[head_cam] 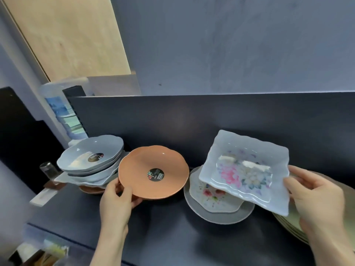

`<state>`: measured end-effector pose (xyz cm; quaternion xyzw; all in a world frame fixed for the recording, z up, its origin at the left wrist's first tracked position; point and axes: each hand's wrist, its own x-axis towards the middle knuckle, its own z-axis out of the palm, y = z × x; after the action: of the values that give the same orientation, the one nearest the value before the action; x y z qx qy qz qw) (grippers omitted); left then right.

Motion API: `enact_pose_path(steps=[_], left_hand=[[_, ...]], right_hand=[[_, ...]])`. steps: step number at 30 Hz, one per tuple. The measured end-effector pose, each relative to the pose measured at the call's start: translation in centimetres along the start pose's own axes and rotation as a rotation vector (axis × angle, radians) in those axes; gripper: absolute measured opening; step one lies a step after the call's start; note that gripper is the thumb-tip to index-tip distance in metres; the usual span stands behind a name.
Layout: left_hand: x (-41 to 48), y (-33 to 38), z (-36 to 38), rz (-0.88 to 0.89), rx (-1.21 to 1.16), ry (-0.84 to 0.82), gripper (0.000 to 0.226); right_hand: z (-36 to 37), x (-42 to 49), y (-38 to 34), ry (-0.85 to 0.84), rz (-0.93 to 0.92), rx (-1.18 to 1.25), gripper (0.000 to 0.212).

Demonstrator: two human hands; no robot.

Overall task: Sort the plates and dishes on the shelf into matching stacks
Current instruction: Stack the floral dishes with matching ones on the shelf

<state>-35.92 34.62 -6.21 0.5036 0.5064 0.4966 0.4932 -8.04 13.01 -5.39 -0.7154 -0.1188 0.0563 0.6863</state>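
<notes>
My left hand (pixel 117 198) grips the near-left rim of an orange round plate (pixel 153 171) with a black sticker, held tilted above the dark shelf (pixel 163 237). My right hand (pixel 315 194) holds a square white floral dish (pixel 244 171) by its right edge, tilted over a second floral dish (pixel 211 198) that lies on a grey round plate (pixel 217 215). At the left stands a stack of pale blue bowls (pixel 90 160) over an orange dish (pixel 90 189).
A stack of greenish plates (pixel 288 225) sits at the far right, partly behind my right hand. A small glass jar (pixel 48 169) stands left of the blue bowls. A dark back panel (pixel 211 116) closes the shelf behind the dishes.
</notes>
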Motion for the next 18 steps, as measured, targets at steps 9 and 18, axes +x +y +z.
enact_pose_path(steps=[9, 18], left_hand=[[0.7, -0.4, -0.6, 0.009, 0.012, -0.016, 0.034], [-0.2, 1.8, -0.4, 0.354, 0.414, 0.041, 0.037]], right_hand=[[2.2, -1.1, -0.1, -0.036, -0.002, 0.01, 0.03], [2.0, -1.3, -1.0, 0.046, -0.034, -0.024, 0.03]])
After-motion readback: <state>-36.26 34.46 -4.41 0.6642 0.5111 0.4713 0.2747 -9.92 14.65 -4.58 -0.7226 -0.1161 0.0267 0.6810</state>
